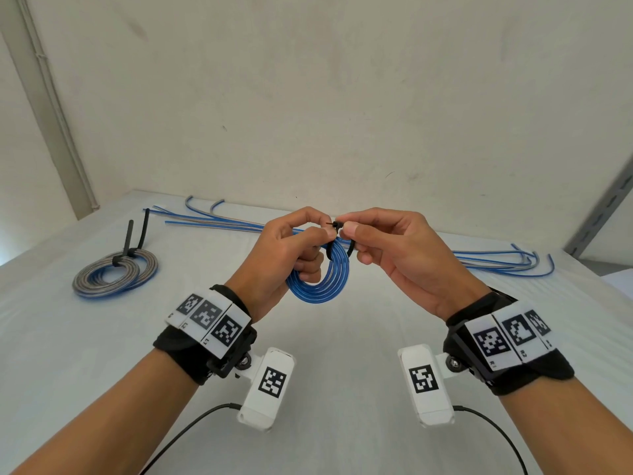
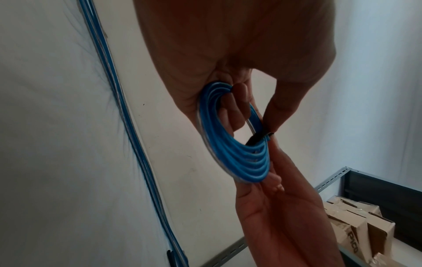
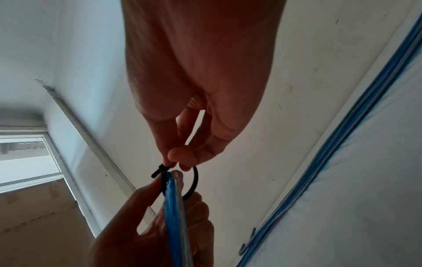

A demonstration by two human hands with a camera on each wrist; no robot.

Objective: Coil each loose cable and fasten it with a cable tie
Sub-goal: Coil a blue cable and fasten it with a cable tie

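Observation:
A small coil of blue cable (image 1: pixel 320 277) (image 2: pixel 230 144) (image 3: pixel 177 216) hangs in the air above the white table (image 1: pixel 325 354). My left hand (image 1: pixel 291 248) grips the coil, fingers curled through its middle. A black cable tie (image 1: pixel 339 234) (image 3: pixel 194 182) (image 2: pixel 258 138) loops loosely around the top of the coil. My right hand (image 1: pixel 387 245) (image 3: pixel 180 159) pinches the tie at its head between thumb and forefinger; the tie's short tip (image 3: pixel 156 172) sticks out to the left of the head.
A finished grey-and-blue coil (image 1: pixel 114 274) with black ties (image 1: pixel 137 231) lies at the left. Several straight blue cables (image 1: pixel 479 260) (image 2: pixel 128 135) (image 3: pixel 356 126) stretch along the table's back by the wall. A metal shelf post (image 1: pixel 603 207) and cardboard boxes (image 2: pixel 356 225) stand at the right.

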